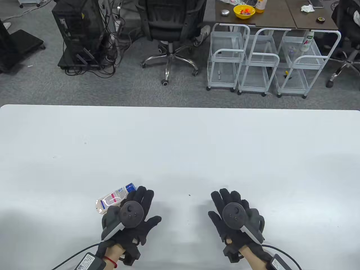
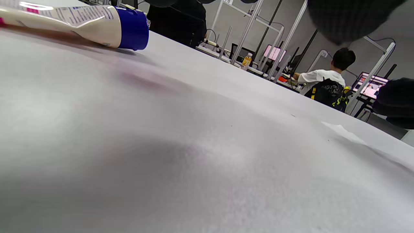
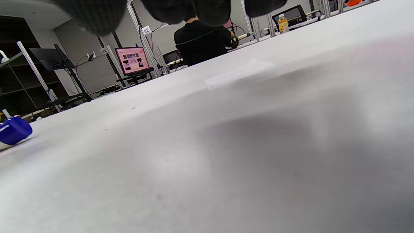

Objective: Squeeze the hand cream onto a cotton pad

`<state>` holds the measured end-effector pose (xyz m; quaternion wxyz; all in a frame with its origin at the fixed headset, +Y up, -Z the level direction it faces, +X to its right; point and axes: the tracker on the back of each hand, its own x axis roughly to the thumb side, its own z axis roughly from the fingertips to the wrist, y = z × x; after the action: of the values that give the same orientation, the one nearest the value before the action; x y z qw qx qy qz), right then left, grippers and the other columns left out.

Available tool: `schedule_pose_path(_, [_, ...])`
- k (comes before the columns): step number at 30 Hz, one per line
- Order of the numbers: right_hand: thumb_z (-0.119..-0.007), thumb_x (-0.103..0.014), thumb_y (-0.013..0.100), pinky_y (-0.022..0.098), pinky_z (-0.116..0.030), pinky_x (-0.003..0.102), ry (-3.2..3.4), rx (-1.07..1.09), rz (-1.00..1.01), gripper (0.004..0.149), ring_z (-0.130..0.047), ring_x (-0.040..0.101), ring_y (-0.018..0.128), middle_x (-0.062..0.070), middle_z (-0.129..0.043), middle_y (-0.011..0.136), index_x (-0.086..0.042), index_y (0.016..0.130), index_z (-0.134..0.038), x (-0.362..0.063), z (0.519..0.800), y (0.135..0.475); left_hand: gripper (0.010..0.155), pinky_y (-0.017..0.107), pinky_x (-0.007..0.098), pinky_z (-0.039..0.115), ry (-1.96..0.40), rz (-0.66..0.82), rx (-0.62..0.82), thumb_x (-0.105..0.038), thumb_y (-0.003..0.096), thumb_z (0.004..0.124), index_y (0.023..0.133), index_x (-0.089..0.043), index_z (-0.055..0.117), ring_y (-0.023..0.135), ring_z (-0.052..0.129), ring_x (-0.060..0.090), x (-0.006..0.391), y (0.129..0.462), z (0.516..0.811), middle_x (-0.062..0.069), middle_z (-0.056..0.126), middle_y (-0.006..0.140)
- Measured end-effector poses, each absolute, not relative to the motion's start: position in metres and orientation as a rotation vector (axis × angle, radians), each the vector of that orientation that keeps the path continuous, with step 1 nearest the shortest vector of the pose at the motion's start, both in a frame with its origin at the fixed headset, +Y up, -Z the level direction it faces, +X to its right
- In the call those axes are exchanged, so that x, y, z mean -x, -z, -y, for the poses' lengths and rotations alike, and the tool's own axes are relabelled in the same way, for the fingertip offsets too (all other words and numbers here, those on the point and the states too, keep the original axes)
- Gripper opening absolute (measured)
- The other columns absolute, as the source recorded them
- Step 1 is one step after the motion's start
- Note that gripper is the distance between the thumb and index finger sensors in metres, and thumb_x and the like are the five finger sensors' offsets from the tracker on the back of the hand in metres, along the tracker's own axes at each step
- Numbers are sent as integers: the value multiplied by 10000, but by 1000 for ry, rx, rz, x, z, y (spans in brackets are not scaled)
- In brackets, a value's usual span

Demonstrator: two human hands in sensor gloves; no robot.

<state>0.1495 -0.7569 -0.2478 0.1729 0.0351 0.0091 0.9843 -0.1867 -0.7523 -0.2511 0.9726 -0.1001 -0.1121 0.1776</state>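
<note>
The hand cream tube (image 1: 115,197), pale with a pink label and a blue cap, lies on its side on the white table (image 1: 180,146), just left of my left hand (image 1: 149,208), which hides its near end. It also shows in the left wrist view (image 2: 81,19), and its cap shows in the right wrist view (image 3: 13,131). A thin, flat white pad lies on the table between the hands in the left wrist view (image 2: 343,131) and the right wrist view (image 3: 239,72); I cannot make it out in the table view. My right hand (image 1: 220,206) lies open, palm down. Both hands are empty with fingers spread.
The table's far edge (image 1: 180,107) runs across the middle of the table view. Beyond it on the floor stand an office chair (image 1: 171,33), a computer tower (image 1: 78,31) and white wire carts (image 1: 253,62).
</note>
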Motion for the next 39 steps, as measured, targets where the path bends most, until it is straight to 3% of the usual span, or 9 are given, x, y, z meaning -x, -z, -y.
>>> schedule_pose_path(6, [-709,-518,431,717,-398,695,-2773,-94,-25,705,-438,500,1092,70,-478,1148,-311,1078,-521,-152,756,248,850,729,636,365,-327,164,224,-674,392,632,1103,-332,315,1093,349,461,193,258,757,69,220,1226])
schedule_pose_path(14, [-720,-515,431,717,-404,694,-2763,-108,-2,699,-454,500,1088,78,-483,1146,-298,1073,-550,-155,752,249,903,727,647,324,-276,-114,174,-670,393,674,1103,-316,243,1086,286,491,243,276,750,86,167,1220])
schedule_pose_path(22, [-721,-509,433,715,-401,698,-2757,-135,-45,697,-456,509,1085,83,-477,1148,-299,1074,-549,-154,752,249,940,732,645,317,-233,-293,320,-651,395,711,1096,-300,194,1090,287,487,278,289,766,98,158,1217])
schedule_pose_path(30, [-720,-507,433,715,-395,701,-2758,-140,-72,693,-449,520,1081,83,-470,1150,-298,1073,-555,-155,752,250,815,744,603,424,-180,-286,308,-492,420,767,1090,-259,365,1080,507,415,278,292,771,57,471,1196])
schedule_pose_path(35, [-720,-510,433,714,-392,703,-2750,-145,-91,694,-446,527,1079,83,-464,1153,-298,1074,-557,-156,753,253,771,733,586,522,-135,-280,252,-481,388,838,1062,-265,533,1021,670,339,277,292,766,43,638,1122])
schedule_pose_path(39, [-722,-510,433,712,-393,705,-2748,-128,-102,692,-453,530,1076,85,-471,1150,-296,1072,-564,-158,755,256,791,720,597,554,-121,-280,249,-479,364,858,1058,-246,558,980,720,334,275,292,765,63,671,1097])
